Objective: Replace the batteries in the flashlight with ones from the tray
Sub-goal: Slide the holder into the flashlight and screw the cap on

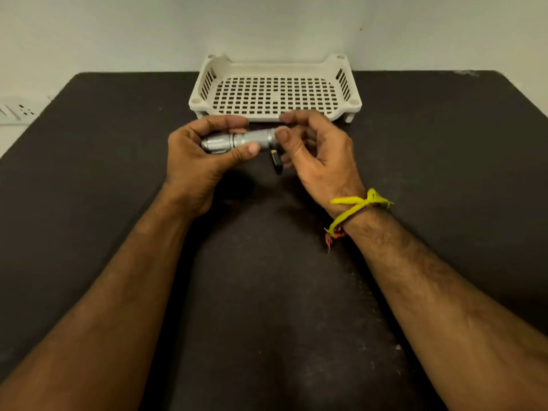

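Head view: both hands up mid-frame over the dark tabletop [89, 173]. Left hand [195, 161] wrapped round the silver flashlight [237, 140], head end pointing to frame left. Right hand [314, 155] pinching the flashlight's tail end w/ thumb & fingers, small black item [277, 161] poking out below it, can't tell what. White perforated tray [275, 90] sits at top centre, just behind the hands. Yellow band [355, 206] on right wrist.
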`<state>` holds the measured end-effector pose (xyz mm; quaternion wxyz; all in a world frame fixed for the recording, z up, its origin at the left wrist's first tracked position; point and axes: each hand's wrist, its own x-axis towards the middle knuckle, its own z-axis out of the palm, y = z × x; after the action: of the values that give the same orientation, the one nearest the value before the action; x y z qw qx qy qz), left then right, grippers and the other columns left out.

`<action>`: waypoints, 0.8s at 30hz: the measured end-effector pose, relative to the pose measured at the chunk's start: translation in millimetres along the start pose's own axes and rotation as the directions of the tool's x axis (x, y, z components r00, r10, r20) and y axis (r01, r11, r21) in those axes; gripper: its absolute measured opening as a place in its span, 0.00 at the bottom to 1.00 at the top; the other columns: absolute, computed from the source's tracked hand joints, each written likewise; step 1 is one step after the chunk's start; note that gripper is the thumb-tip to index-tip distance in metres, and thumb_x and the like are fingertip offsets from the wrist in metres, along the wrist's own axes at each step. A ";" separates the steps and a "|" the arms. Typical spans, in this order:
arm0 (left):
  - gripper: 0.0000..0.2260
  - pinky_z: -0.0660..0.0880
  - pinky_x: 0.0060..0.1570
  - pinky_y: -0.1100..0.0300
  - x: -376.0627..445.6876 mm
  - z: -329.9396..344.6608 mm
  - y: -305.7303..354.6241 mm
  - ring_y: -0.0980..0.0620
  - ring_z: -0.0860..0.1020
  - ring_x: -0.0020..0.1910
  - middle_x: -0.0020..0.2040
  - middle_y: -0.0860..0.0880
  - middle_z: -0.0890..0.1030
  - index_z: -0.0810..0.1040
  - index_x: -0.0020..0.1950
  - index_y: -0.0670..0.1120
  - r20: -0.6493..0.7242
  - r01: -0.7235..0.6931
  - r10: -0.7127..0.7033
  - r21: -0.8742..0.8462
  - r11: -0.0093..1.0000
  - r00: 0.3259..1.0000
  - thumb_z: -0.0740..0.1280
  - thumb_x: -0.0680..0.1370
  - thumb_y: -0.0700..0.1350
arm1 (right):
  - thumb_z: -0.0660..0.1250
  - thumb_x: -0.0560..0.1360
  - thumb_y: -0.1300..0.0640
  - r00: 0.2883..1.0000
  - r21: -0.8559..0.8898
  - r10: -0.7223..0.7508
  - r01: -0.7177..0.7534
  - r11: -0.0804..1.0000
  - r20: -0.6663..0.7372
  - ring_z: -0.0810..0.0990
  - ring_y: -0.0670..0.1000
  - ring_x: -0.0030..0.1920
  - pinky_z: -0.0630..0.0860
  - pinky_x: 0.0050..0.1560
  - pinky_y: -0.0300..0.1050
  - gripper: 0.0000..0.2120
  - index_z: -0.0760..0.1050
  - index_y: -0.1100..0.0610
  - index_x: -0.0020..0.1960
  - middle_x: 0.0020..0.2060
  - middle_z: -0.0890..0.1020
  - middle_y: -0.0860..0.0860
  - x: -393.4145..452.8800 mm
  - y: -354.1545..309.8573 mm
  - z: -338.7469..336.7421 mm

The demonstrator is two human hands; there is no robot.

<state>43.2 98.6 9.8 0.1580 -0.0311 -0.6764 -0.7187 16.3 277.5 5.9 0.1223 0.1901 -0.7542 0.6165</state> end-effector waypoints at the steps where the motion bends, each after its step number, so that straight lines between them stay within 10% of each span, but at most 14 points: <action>1: 0.20 0.81 0.55 0.53 -0.7 -0.3 -0.3 0.49 0.83 0.48 0.47 0.44 0.83 0.81 0.54 0.39 0.006 -0.002 0.002 0.001 1.000 1.000 0.79 0.65 0.38 | 0.70 0.76 0.57 1.000 -0.019 -0.022 0.022 1.000 0.015 0.83 0.59 0.39 0.82 0.42 0.58 0.09 0.78 0.58 0.55 0.41 0.83 0.60 -0.7 1.3 0.8; 18: 0.17 0.81 0.53 0.57 -4.7 -1.5 -9.4 0.47 0.85 0.52 0.50 0.46 0.87 0.81 0.55 0.37 0.034 -0.011 0.012 -0.036 0.999 0.999 0.77 0.67 0.38 | 0.72 0.74 0.54 0.999 0.030 -0.017 0.019 0.999 -0.043 0.80 0.46 0.35 0.82 0.39 0.51 0.07 0.80 0.56 0.50 0.38 0.84 0.49 -4.6 9.1 2.1; 24: 0.16 0.80 0.51 0.62 -9.4 9.5 -3.1 0.56 0.85 0.50 0.49 0.53 0.87 0.85 0.55 0.46 0.159 -0.174 0.125 0.353 0.919 0.979 0.80 0.69 0.47 | 0.70 0.77 0.57 0.988 0.078 -0.037 0.049 0.996 -0.149 0.85 0.52 0.46 0.83 0.46 0.55 0.08 0.82 0.59 0.54 0.46 0.85 0.54 -0.4 3.7 0.7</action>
<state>49.6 109.9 5.1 0.1702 -0.1007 -0.8027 -0.5627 15.1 277.5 2.4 0.1832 0.1653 -0.7130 0.6563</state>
